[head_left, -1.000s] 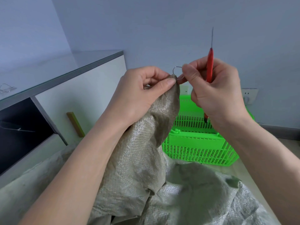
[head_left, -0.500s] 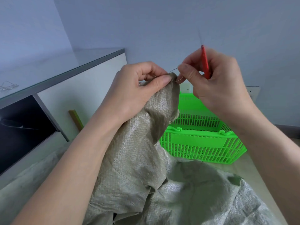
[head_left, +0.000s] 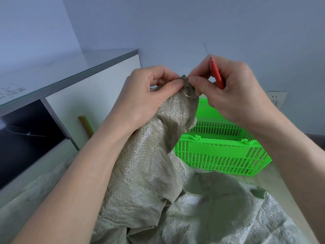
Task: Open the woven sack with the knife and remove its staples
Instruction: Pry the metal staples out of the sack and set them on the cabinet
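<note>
pale blue walls stand behind both hands, with a glass-topped white cabinet (head_left: 98,80) off beyond the left hand. the left hand (head_left: 146,95) pinches a raised fold of the woven sack (head_left: 151,173), thumb pressed on the cloth. touching it, the right hand (head_left: 233,90) pinches the same peak, where a bent wire staple (head_left: 190,95) sticks out just below the fingertips; its curled fingers also grip the red knife (head_left: 216,74), tip up. below the right hand sits a green basket (head_left: 221,152).
</note>
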